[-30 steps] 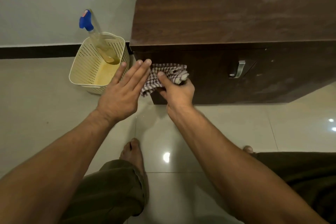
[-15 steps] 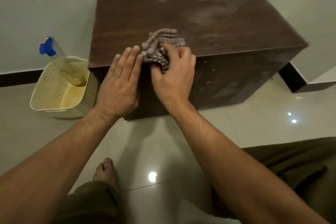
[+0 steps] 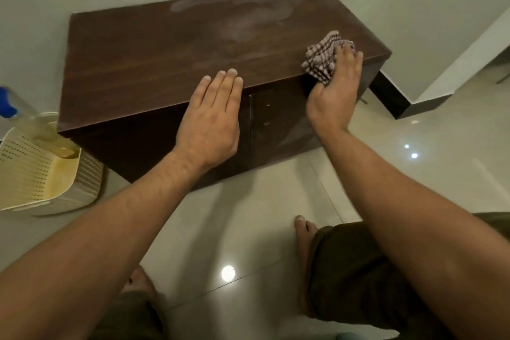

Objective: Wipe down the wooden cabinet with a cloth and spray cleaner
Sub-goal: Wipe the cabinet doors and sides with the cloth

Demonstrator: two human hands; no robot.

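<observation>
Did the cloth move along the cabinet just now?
Yes. The cloth, under the right hand, slid rightward along the front edge of the cabinet, from near its left corner to near its right one.

No text, label, brand or number can be read anywhere: the spray bottle shows no legible print, and the wooden cabinet bears no markings

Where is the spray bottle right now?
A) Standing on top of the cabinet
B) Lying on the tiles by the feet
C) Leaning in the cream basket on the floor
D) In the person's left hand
C: the spray bottle with its blue top leans inside the cream basket left of the cabinet, and neither hand touches it.
</observation>
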